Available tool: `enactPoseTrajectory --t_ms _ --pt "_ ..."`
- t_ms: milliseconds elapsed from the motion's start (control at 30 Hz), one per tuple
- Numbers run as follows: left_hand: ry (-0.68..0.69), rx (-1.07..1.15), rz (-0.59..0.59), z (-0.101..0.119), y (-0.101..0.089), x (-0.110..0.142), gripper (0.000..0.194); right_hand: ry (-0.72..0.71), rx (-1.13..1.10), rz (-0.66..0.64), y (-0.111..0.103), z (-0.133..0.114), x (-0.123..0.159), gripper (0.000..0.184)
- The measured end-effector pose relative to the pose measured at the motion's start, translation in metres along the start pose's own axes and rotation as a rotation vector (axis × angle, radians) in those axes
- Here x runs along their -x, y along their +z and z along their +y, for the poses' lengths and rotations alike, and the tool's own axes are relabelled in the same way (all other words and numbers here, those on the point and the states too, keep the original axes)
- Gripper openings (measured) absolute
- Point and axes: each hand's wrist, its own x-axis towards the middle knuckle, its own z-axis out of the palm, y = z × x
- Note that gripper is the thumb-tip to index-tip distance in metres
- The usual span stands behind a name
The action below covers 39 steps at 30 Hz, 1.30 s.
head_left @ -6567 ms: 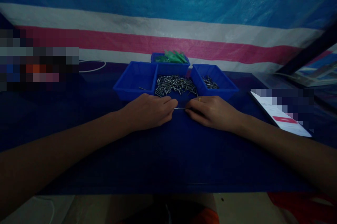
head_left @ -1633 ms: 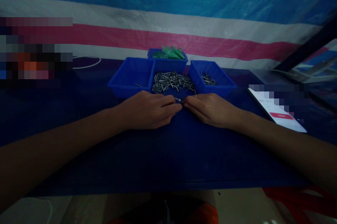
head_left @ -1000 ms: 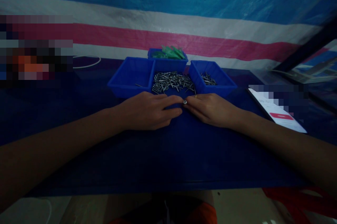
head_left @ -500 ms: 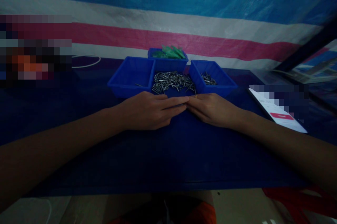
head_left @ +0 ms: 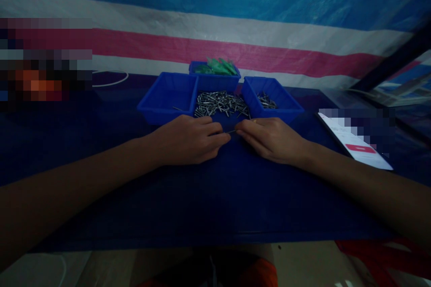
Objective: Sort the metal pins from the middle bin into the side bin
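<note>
Above the dark blue table, a thin metal pin spans the small gap between my two hands. My left hand has its fingers closed at the pin's left end, and my right hand pinches the other end. The covered ends of the pin are hidden by my fingers. Just beyond my hands lies a loose pile of similar metal pins. A blue bin at the left has one pin visible in it. The right blue bin contains several more.
Behind the pile stands a third blue bin with green plastic packets in it. A lit screen lies on the table at the right. Striped sheeting hangs at the back. A red stool is below the table's right front.
My hands have moved slightly apart from fingertip contact, and the metal pin now shows between them. My left fingers have curled in from a straighter pose. The bins have not moved.
</note>
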Motion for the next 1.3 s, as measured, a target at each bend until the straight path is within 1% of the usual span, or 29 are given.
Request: enactPoseTrajectory --t_ms 167,433,500,633,733,800,900,1033,1300 --pt "0.002 0.021 0.013 -0.0003 -0.0002 -0.0001 0.023 0.008 0.007 0.014 -0.0005 -0.0007 -0.0007 0.032" --pt "0.000 0.021 0.009 -0.0012 0.0017 0.0002 0.025 0.014 0.007 -0.010 -0.0002 0.0002 -0.0005 0.032" --pt "-0.012 0.006 0.028 -0.0009 0.0017 0.0006 0.025 0.014 0.005 -0.022 0.0000 0.0004 -0.0007 0.031" --pt "-0.031 -0.015 0.107 0.0002 0.0007 0.0002 0.024 0.012 0.009 -0.052 -0.0003 0.0009 -0.0010 0.030" --pt "-0.008 -0.015 0.146 0.0005 -0.0006 -0.0001 0.023 -0.001 0.003 -0.062 -0.0003 0.0013 -0.0010 0.029" --pt "0.023 -0.009 0.153 0.0001 -0.0014 0.0003 0.024 -0.007 -0.003 -0.067 -0.0002 0.0015 -0.0011 0.029" --pt "0.060 0.005 0.150 -0.0007 -0.0015 0.0016 0.026 -0.010 -0.002 -0.076 -0.0001 0.0016 -0.0012 0.028" --pt "0.065 0.014 0.140 -0.0009 -0.0003 0.0025 0.031 -0.019 0.001 -0.073 0.0003 0.0022 -0.0010 0.030" --pt "0.062 0.001 0.049 0.0000 -0.0034 0.0020 0.036 -0.054 -0.007 -0.034 0.0021 0.0046 0.0001 0.029"
